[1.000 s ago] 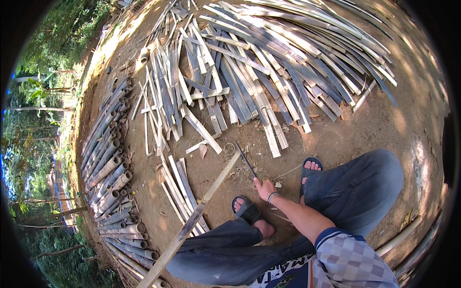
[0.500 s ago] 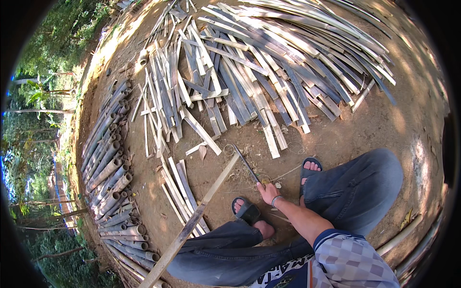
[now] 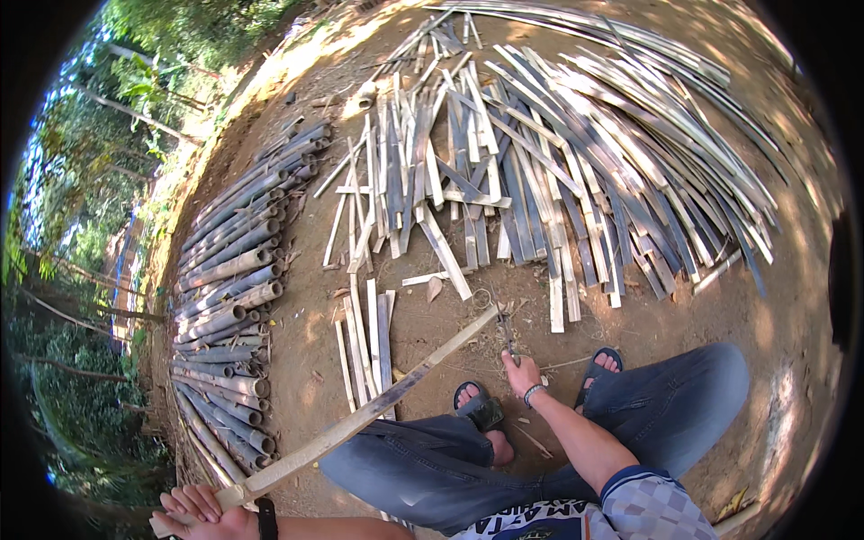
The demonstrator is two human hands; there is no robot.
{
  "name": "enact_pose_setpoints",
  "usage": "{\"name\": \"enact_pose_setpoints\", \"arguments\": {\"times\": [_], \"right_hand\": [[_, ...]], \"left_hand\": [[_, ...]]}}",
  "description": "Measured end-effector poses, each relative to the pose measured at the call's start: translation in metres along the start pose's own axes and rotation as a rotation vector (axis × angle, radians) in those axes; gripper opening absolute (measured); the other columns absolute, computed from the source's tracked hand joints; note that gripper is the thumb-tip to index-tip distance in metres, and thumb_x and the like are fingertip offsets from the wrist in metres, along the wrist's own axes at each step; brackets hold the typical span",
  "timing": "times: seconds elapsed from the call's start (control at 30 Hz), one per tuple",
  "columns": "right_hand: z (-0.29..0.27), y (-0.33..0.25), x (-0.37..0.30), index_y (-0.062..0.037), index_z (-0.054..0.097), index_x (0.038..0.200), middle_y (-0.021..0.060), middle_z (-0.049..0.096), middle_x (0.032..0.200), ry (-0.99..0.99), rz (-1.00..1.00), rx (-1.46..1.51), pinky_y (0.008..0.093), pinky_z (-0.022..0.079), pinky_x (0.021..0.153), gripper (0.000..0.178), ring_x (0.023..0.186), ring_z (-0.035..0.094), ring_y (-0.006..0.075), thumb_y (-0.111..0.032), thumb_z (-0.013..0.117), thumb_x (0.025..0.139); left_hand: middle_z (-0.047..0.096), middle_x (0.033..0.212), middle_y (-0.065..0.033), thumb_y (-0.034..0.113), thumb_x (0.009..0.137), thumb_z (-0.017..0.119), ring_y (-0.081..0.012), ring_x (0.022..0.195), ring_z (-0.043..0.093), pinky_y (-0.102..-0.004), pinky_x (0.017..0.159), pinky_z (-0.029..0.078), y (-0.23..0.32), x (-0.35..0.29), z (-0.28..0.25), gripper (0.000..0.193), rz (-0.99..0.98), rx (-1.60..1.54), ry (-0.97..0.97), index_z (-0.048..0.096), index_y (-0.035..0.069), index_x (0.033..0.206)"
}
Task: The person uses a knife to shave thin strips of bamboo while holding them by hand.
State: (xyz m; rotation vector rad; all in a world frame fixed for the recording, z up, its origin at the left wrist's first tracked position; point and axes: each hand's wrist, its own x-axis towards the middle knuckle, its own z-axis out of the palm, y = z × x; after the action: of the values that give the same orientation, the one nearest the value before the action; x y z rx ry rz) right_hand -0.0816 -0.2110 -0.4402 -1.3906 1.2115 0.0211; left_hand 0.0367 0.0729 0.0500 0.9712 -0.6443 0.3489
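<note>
Had free passage over brown earthen ground [image 3: 684,317] between the wide heap of pale-and-dark split bamboo strips [image 3: 630,168] and the dark-blue denim right trouser leg [image 3: 688,405]. Was barred leftward by the long, pale, flat bamboo slat [image 3: 360,419], then by stacked round grey bamboo poles [image 3: 238,264].

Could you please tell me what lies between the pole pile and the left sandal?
The head view shows loose strips on the ground, the held strip crossing in front.
</note>
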Motion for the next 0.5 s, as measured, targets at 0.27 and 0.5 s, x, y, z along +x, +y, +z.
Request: {"name": "enact_pose_setpoints", "arguments": {"times": [0.27,0.5], "right_hand": [[-0.108,-0.146,-0.091,0.0001,0.053,0.068,0.0006,0.048,0.053,-0.022,-0.593,0.215,0.0322,0.036,0.046,0.039,0.049,0.044,0.011,-0.032,0.066,0.085],[-0.251,-0.229,-0.178,0.0013,0.054,0.079,0.0063,0.053,0.056,0.357,-0.922,-0.037,0.0299,0.039,0.051,0.024,0.052,0.05,0.0128,-0.019,0.068,0.082]], "left_hand": [[0.029,0.051,0.0016,0.033,0.098,0.046,-0.0055,0.033,0.022,-0.0191,0.028,0.02,0.07,-0.029,-0.014,0.037,0.191,-0.072,-0.002,0.035,0.009,0.072],[0.03,0.053,0.0018,0.029,0.096,0.05,-0.005,0.036,0.024,-0.0189,0.032,0.02,0.068,-0.054,-0.031,0.034,0.431,-0.273,0.218,0.035,0.01,0.072]]}}
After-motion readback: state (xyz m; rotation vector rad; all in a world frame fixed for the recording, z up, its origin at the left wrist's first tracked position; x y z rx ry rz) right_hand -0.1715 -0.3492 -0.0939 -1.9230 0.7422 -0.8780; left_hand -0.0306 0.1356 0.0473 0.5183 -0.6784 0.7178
